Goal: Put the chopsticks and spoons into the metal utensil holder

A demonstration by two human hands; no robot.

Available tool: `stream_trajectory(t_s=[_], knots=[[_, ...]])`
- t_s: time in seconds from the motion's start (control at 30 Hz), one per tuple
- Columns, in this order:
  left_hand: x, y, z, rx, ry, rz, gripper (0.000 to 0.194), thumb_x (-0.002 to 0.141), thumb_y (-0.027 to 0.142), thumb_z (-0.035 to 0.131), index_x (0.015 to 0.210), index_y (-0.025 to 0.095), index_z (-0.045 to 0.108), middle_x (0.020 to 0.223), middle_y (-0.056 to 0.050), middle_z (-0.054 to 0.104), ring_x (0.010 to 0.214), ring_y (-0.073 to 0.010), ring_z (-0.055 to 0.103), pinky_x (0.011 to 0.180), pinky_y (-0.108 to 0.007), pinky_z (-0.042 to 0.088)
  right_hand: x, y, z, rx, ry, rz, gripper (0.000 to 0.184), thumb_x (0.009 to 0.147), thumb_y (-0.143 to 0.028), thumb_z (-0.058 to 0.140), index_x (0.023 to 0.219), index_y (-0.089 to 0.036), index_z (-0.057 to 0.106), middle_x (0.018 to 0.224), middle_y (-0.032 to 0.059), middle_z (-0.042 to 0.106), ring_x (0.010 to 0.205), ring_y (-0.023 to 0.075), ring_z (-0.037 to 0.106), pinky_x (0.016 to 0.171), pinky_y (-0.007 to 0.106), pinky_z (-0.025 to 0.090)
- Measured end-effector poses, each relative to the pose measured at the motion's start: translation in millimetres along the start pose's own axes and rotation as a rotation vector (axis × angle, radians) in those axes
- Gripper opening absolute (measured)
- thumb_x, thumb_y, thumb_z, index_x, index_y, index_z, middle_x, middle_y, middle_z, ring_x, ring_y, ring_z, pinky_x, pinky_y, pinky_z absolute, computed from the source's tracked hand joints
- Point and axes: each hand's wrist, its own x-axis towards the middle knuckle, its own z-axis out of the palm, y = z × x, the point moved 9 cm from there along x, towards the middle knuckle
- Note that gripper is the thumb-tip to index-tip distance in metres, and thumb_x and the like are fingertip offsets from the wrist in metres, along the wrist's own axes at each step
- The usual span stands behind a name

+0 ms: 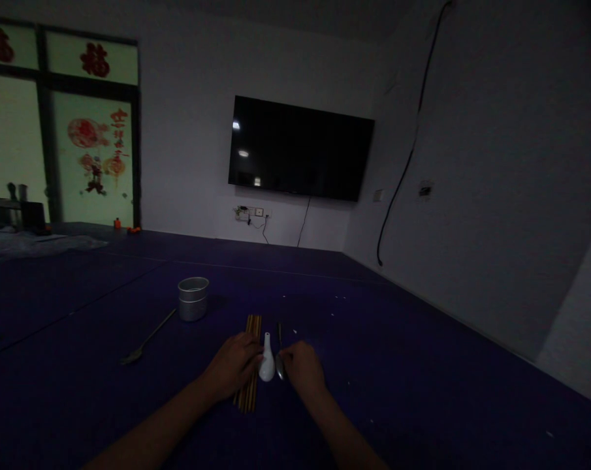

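Observation:
My left hand [234, 364] lies across a bundle of wooden chopsticks [248, 397], covering their middle. Its curled fingertips meet the neck of a white soup spoon [266, 372], whose bowl points towards me. Just right of that, my right hand [303, 370] is closed with its fingertips on a metal spoon [280, 367], the handle pointing away. Both spoons lie nearly parallel to the chopsticks. Further left, a fork [151, 337] rests at a slant beside a round silvery metal tin [193, 301].
The dark blue surface [422, 391] carries small white specks. Clear plastic sheeting [35, 245] and a dark box [15, 214] with upright handles are at the far left. Small orange items [133, 230] lie near the door. A television [302, 149] and a hanging black cable [413, 143] are on the walls.

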Motion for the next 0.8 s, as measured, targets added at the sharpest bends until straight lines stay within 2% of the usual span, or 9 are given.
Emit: stream_trajectory(t_s=[0.4,0.5,0.57,0.63,0.73,0.8], knots=[[-0.3,0.4,1.8,0.023,-0.025,-0.006,0.027,0.092,0.027,0.04,0.104,0.021,0.063,0.103,-0.006,0.065,0.099,-0.0208,0.056,0.084,-0.034,0.043,-0.8,-0.2,-1.0,-0.048,-0.04,0.035,0.022,0.082,-0.028,0.054,0.077,-0.019,0.074,0.082,0.0107,0.072,0.077,0.0188,0.067,0.065,0.021,0.042],[1.1,-2.4,-0.3,0.075,-0.017,-0.051,0.028,0.092,0.028,0.038,0.101,0.021,0.063,0.098,-0.007,0.066,0.094,-0.02,0.058,0.081,-0.033,0.044,-1.9,-0.6,-2.1,-0.057,-0.04,0.039,0.022,0.082,-0.028,0.055,0.078,-0.019,0.074,0.084,0.011,0.072,0.079,0.0188,0.067,0.066,0.021,0.042],[2.3,-11.2,-6.5,0.142,0.0,-0.149,0.031,0.093,0.028,0.035,0.095,0.019,0.064,0.093,-0.007,0.066,0.09,-0.0198,0.059,0.079,-0.032,0.045,-3.6,-1.7,-4.3,-0.06,-0.043,0.042,0.023,0.083,-0.029,0.054,0.077,-0.019,0.074,0.083,0.0104,0.072,0.078,0.0186,0.067,0.066,0.022,0.041],[0.8,-27.7,-19.2,0.24,0.022,-0.307,0.036,0.093,0.029,0.032,0.086,0.016,0.065,0.088,-0.01,0.066,0.085,-0.0209,0.061,0.075,-0.032,0.046,-5.7,-4.3,-9.1,-0.07,-0.037,0.039,0.025,0.084,-0.03,0.052,0.077,-0.02,0.074,0.084,0.0101,0.071,0.079,0.0192,0.067,0.066,0.023,0.041],[-13.1,-65.4,-48.1,0.414,0.02,-0.621,0.038,0.091,0.028,0.032,0.08,0.013,0.065,0.083,-0.013,0.066,0.082,-0.0254,0.062,0.068,-0.034,0.046,-8.5,-11.3,-22.2,-0.075,0.011,0.019,0.027,0.087,-0.03,0.049,0.082,-0.02,0.074,0.089,0.01,0.07,0.083,0.0207,0.066,0.067,0.025,0.041],[-30.4,-93.0,-71.2,0.52,0.022,-0.813,0.034,0.087,0.022,0.034,0.081,0.011,0.066,0.085,-0.017,0.065,0.085,-0.0292,0.062,0.066,-0.036,0.045,-10.0,-17.2,-30.8,-0.052,0.05,0.001,0.027,0.088,-0.029,0.048,0.086,-0.021,0.073,0.091,0.0093,0.07,0.086,0.0205,0.065,0.069,0.025,0.041]])
